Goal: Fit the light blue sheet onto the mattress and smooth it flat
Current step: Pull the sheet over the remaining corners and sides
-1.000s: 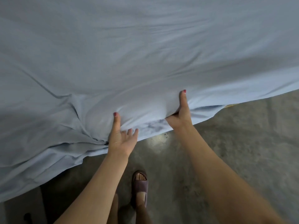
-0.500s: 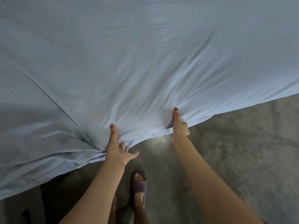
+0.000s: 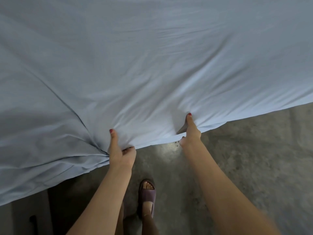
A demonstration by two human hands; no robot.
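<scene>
Both hands pinch the near edge of the light blue sheet [image 3: 152, 65], left hand [image 3: 121, 152] and right hand [image 3: 190, 133] each closed on the hem, thumbs on top, so the cloth spread across the mattress draws taut toward the concrete floor [image 3: 245, 158].

Light blue sheet [image 3: 152, 65]; purple slipper [image 3: 147, 195]

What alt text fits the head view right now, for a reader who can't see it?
Both hands pinch the near edge of the light blue sheet, left hand and right hand thumbs on top, creases fanning out from each grip. Below are a concrete floor and a purple slipper.
</scene>
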